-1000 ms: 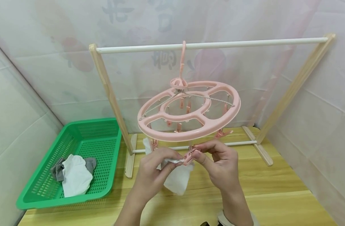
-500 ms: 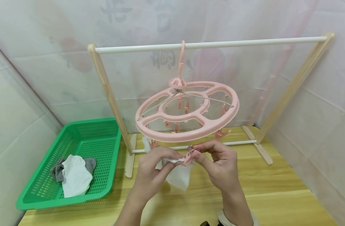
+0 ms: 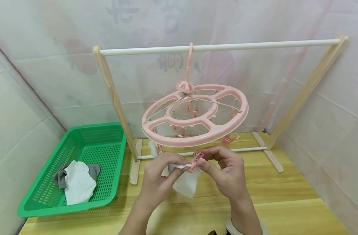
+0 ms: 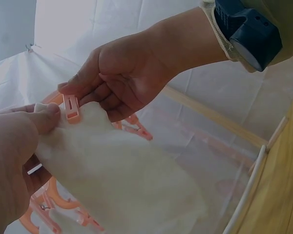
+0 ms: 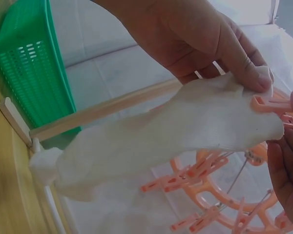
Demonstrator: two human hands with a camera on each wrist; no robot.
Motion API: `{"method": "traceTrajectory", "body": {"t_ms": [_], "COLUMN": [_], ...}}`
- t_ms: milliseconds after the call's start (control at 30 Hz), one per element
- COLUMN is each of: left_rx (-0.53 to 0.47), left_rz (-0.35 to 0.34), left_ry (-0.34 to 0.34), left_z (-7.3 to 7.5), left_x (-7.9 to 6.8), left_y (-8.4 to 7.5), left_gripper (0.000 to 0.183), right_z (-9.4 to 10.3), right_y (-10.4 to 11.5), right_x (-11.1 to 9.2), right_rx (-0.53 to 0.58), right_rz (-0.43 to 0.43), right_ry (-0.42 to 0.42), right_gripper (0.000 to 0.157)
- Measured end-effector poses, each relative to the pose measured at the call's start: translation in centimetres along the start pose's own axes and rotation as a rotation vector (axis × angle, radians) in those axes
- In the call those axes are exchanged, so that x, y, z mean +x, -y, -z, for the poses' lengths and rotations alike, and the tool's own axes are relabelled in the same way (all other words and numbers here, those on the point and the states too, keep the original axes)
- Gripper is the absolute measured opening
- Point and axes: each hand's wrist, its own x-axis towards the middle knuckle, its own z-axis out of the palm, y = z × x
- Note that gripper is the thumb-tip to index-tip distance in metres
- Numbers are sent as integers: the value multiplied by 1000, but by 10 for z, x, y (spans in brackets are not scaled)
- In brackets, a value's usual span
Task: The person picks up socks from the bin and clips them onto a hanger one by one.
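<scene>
A white sock (image 4: 122,165) hangs from my left hand (image 3: 158,178), which pinches its opening edge between thumb and fingers. My right hand (image 3: 229,173) holds a pink clothes peg (image 4: 71,108) by its handles; the peg's tips lie over the sock's edge, beside my left thumb. The peg belongs to a round pink clip hanger (image 3: 193,141), hooked on a white rail (image 3: 255,46). In the right wrist view, the length of the sock (image 5: 151,136) slants down from both hands.
A green basket (image 3: 119,169) on the left holds a white sock (image 3: 79,182) and grey fabric (image 3: 60,176). Other pegs (image 3: 230,139) dangle under the ring. White fabric (image 3: 152,149) hangs at its left side. The rail's wooden posts (image 3: 115,101) stand on the wooden table (image 3: 296,209).
The sock's hanging end has risen slightly since the first frame. My right fingers have shifted slightly left on the peg, showing more of it. The ring has swayed a little.
</scene>
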Motion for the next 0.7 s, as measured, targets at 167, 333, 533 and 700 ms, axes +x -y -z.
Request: {"method": "traceTrajectory", "body": {"t_ms": [167, 333, 533, 700], "left_rx": [15, 98, 242, 325], "left_rz": [-1, -45, -172, -271], "left_ry": [5, 3, -86, -131], "left_z": [2, 6, 13, 13], "left_x": [0, 3, 10, 19], "left_y": [0, -3, -14, -25], "left_gripper": [18, 22, 27, 26], "right_z": [2, 5, 5, 2], "right_y": [-1, 1, -3, -5], "right_x": [-1, -2, -2, -3], "right_rx": [-38, -56, -85, -213], "right_rz": [-51, -99, -117, -142], "right_ry": [30, 50, 78, 87], "right_gripper": [21, 23, 27, 30]}}
